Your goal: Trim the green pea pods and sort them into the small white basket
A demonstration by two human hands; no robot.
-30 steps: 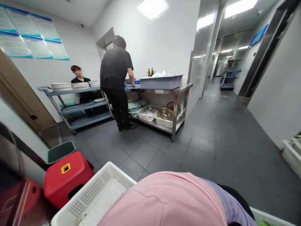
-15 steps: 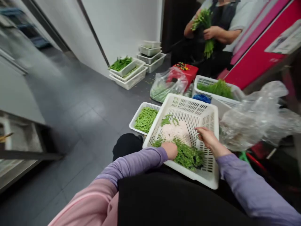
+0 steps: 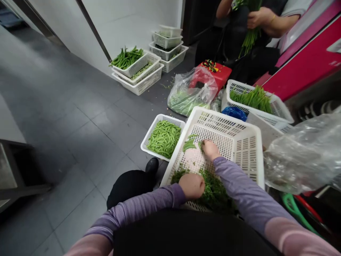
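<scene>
A large white basket rests in front of me with leafy green trimmings in its near part and a few green pods farther in. My left hand is closed over the trimmings; whatever it grips is hidden. Higher up in the basket, my right hand is pinched beside the pods, at a small green piece whose hold is hard to make out. To the left of the basket, a smaller white tray holds many green pods.
Stacked white baskets stand by the wall. A clear bag lies near a red stool. Another person's hand holds green stalks. At the right are a basket of greens and clear plastic.
My right hand has moved left and inward, to the pods. My left hand stays low over the trimmings. The view has shifted downward, and the other person's stalks sit higher in it.
</scene>
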